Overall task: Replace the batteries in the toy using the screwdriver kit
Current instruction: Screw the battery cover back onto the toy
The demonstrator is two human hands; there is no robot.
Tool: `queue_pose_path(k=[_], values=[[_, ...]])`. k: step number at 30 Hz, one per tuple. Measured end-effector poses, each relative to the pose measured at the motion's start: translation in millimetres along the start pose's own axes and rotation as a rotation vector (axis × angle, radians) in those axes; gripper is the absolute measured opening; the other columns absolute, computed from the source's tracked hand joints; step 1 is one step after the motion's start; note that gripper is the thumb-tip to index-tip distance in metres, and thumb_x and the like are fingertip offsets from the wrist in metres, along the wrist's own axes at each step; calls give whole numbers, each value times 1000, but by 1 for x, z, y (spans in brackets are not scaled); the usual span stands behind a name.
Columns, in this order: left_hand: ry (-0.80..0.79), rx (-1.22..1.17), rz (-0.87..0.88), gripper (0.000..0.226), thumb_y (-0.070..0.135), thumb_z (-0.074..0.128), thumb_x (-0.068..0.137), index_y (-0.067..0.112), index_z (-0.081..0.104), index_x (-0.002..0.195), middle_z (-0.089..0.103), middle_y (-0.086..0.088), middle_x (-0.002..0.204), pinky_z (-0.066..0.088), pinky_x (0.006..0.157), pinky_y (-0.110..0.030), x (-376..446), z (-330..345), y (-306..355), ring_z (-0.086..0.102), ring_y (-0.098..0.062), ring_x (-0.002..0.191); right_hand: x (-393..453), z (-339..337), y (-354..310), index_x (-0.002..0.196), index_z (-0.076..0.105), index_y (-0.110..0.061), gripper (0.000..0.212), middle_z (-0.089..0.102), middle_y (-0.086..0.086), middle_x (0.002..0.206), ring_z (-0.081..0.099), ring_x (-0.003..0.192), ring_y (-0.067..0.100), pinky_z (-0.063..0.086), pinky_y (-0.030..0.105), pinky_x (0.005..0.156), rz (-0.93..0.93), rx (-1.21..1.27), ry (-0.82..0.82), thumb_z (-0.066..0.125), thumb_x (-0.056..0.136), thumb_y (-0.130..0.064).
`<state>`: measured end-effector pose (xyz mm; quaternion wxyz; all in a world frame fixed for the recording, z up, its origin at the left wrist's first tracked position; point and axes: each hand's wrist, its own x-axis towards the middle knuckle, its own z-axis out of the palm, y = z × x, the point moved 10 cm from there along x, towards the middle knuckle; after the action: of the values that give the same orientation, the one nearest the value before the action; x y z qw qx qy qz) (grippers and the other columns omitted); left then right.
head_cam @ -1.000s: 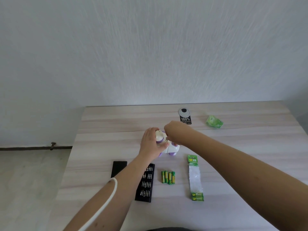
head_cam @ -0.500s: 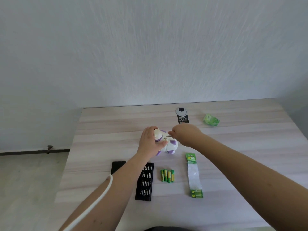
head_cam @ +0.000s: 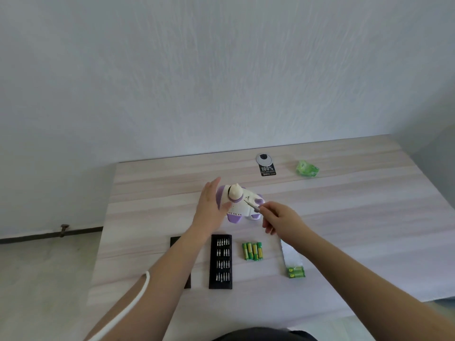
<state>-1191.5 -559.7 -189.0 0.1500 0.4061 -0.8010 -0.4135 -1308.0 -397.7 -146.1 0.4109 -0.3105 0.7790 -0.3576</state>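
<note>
1. Toy (head_cam: 237, 204) mid-worktop (head_cam: 357, 217), beyond bit tray (head_cam: 220, 261).
2. Left hand (head_cam: 211, 205) has let go: grip wide, palm beside it.
3. Right hand (head_cam: 278, 216) pinching screwdriver (head_cam: 251, 205), pulled back; tip near body.
4. Likely screw done; four batteries (head_cam: 252, 251) waiting.

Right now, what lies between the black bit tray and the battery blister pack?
In the head view, four loose green batteries lie side by side between the bit tray and the blister pack.
</note>
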Motion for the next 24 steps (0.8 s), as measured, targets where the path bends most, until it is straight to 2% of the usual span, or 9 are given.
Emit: queue_pose_path(k=[3, 5, 8, 10, 13, 16, 19, 21, 24], values=[[102, -122, -80, 37, 25, 57, 96, 18, 52, 132, 53, 0, 134, 33, 105, -25, -27, -20, -14, 46, -17, 128, -12, 20, -3, 99, 62, -15, 17, 68, 2, 72, 63, 63, 14, 52, 28, 65, -6, 129, -41, 46, 101, -21], [35, -314, -168, 22, 33, 53, 97, 24, 63, 115, 64, 8, 115, 41, 93, -21, -50, -18, -16, 58, -12, 114, -18, 36, -7, 100, 60, -17, 13, 72, 3, 75, 66, 66, 14, 54, 27, 66, -10, 201, -69, 47, 100, -21], [-83, -517, -175, 20, 40, 54, 94, 29, 68, 99, 71, 15, 95, 43, 84, -12, -80, -18, 5, 63, 1, 98, -26, 56, -17, 99, 59, -12, 15, 75, 7, 83, 68, 69, 14, 55, 26, 68, 0, 286, -98, 47, 101, -21], [-110, -587, -143, 18, 37, 57, 93, 24, 71, 97, 73, 12, 94, 46, 80, -10, -92, -22, 18, 66, -1, 94, -31, 66, -26, 103, 59, -7, 20, 75, 8, 85, 68, 73, 15, 55, 26, 70, 1, 321, -104, 47, 101, -23], [-57, -661, -132, 16, 22, 64, 92, 14, 72, 103, 75, 0, 97, 51, 76, -17, -101, -36, 27, 70, -13, 92, -36, 76, -40, 104, 59, -5, 23, 76, 8, 83, 69, 74, 17, 56, 27, 72, -10, 365, -95, 49, 100, -25], [28, -728, -135, 12, 13, 66, 90, 8, 72, 100, 75, -3, 93, 51, 71, -15, -105, -55, 30, 70, -10, 86, -40, 80, -49, 96, 62, -7, 24, 75, 3, 79, 69, 74, 16, 56, 32, 78, -25, 355, -57, 53, 97, -30], [82, -645, -47, 8, 12, 67, 89, 17, 72, 92, 74, 3, 88, 50, 73, -13, -107, -77, 36, 69, -6, 84, -41, 73, -57, 86, 67, -17, 25, 68, -7, 71, 62, 69, 6, 50, 28, 75, -63, 204, 65, 56, 95, -37], [97, -557, -1, 14, 13, 68, 89, 27, 70, 87, 73, 10, 86, 48, 73, -10, -108, -88, 38, 68, -3, 82, -42, 67, -65, 86, 68, -26, 19, 69, -8, 76, 63, 73, 2, 51, 27, 77, -90, 185, 152, 56, 94, -37], [43, -475, 52, 19, 16, 69, 89, 34, 68, 86, 74, 12, 83, 53, 77, -16, -109, -91, 39, 70, -4, 80, -44, 63, -80, 90, 70, -33, 14, 70, -5, 81, 65, 82, 10, 54, 32, 83, -157, 218, 197, 57, 94, -34]])
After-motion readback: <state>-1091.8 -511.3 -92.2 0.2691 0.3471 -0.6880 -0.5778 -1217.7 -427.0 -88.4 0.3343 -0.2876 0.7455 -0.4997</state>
